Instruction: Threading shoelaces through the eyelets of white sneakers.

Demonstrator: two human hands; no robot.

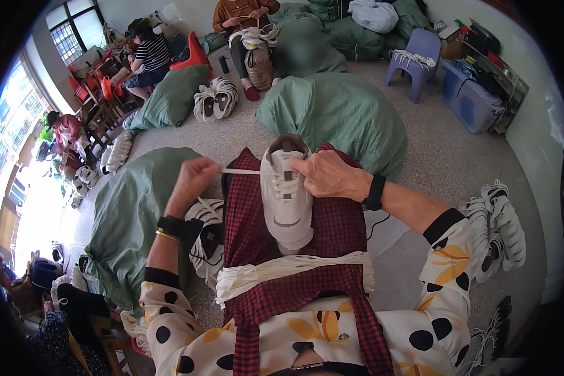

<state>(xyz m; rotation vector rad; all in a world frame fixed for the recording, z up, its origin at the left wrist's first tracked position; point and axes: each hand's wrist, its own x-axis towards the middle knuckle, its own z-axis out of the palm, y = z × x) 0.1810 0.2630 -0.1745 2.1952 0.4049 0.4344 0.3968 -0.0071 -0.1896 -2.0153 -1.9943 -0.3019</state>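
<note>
A white sneaker [287, 213] rests on my lap over a red-and-black checked apron [244, 207], its toe toward me. White lace crosses its lower eyelets. From the shoe's upper eyelets a flat white shoelace [244, 171] stretches taut to the left. My left hand [197, 178] is closed on that lace, away from the shoe. My right hand [329, 175] is closed at the upper right eyelets, its fingertips pinched against the shoe; the lace between them is mostly hidden. A bundle of loose white laces [294, 271] lies across my lap.
Green sacks [138, 219] stand at my left and just ahead [338, 119]. White shoes [498, 229] sit on the floor at right, others [207, 241] beside my left leg. A purple stool [413, 66] and plastic bin [473, 97] are far right. Other people [247, 15] sit working farther off.
</note>
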